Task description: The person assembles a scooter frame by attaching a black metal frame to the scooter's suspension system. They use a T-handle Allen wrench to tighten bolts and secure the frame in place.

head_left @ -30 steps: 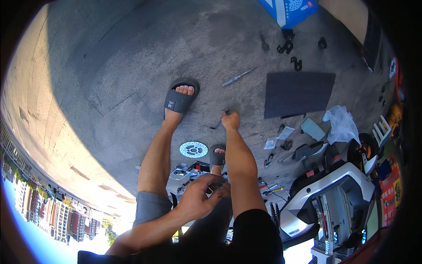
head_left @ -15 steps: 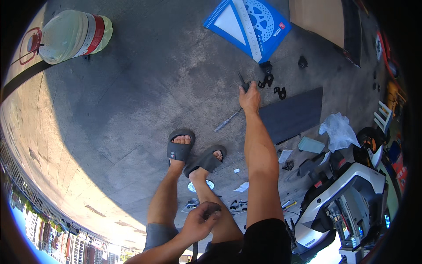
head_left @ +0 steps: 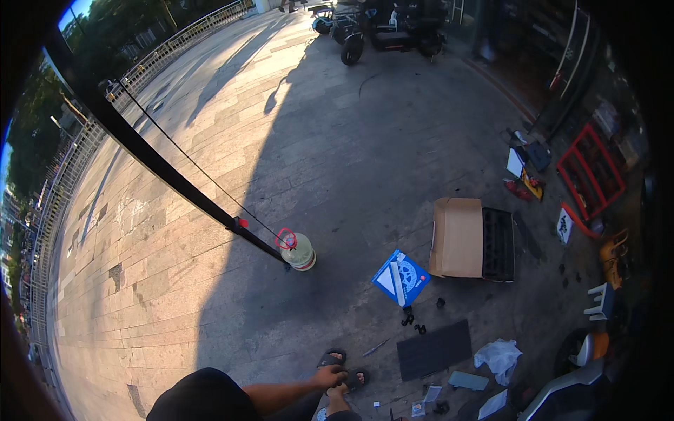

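Near the bottom edge, above my sandals, my left hand (head_left: 327, 377) and my right hand (head_left: 338, 389) meet close together. Both look closed, with their fingers curled toward each other. Whatever lies between them is too small and dark to make out. A thin pen-like tool (head_left: 377, 347) rests on the ground a little beyond, to the right. Farther off are small black bracket-like parts (head_left: 420, 328), lying between a blue-and-white package (head_left: 399, 278) with a disc picture and a dark flat mat (head_left: 435, 349).
An opened cardboard box (head_left: 456, 238) stands beyond the package. A liquid-filled plastic jug (head_left: 300, 252) is tied to a slanting black pole (head_left: 161, 172) at left. Clear plastic wrap (head_left: 499, 360) and a pale flat box (head_left: 468, 380) lie right. Scooters (head_left: 382, 31) stand far back.
My right hand has drawn back from the black parts to my left hand. The view has swung up and now takes in the paving, pole and scooters farther off.
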### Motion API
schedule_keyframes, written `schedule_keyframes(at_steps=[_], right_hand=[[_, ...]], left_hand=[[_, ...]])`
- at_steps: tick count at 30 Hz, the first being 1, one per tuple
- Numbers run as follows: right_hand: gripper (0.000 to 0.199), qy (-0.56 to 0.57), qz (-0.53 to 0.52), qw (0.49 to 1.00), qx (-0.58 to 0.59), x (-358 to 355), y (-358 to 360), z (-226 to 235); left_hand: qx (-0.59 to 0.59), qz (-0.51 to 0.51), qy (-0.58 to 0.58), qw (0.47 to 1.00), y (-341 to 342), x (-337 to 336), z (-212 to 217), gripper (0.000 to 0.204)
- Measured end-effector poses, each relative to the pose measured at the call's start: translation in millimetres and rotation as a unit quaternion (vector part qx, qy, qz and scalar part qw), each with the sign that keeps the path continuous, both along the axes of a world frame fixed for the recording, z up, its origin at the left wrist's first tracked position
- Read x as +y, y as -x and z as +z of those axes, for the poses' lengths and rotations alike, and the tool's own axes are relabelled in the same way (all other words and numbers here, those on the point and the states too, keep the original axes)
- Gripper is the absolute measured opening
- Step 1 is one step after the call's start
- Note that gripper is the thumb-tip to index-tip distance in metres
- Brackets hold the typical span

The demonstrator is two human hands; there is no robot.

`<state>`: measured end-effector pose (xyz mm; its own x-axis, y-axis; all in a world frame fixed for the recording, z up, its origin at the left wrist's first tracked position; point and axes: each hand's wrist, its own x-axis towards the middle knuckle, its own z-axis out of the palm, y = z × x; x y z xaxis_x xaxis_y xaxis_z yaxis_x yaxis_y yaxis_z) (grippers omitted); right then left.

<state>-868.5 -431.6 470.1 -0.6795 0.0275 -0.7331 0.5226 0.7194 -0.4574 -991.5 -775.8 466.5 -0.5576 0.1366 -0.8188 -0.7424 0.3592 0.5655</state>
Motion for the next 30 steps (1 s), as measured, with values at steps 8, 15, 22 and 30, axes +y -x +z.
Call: schedule_keyframes(at_steps=[8,15,22,30], right_hand=[[0.046,0.048,-0.487,0.871,0.045,-48.3,-175.2,293.7],[0.036,-0.304,-0.78,0.517,0.179,-321.1,-280.7,310.6],[0.033,-0.323,-0.889,0.302,0.118,-508.3,-333.0,297.1],[0.024,-0.287,-0.954,0.076,0.031,-710.8,-377.7,242.5]], left_hand=[[-0.082,0.094,-0.188,0.974,25.4,-142.0,-7.5,0.032],[-0.069,-0.153,0.027,0.985,174.6,-220.6,29.6,0.018],[0.078,-0.396,0.008,0.915,200.2,-33.7,170.7,0.016],[0.146,-0.555,-0.101,0.813,-4.6,73.2,221.5,0.027]])
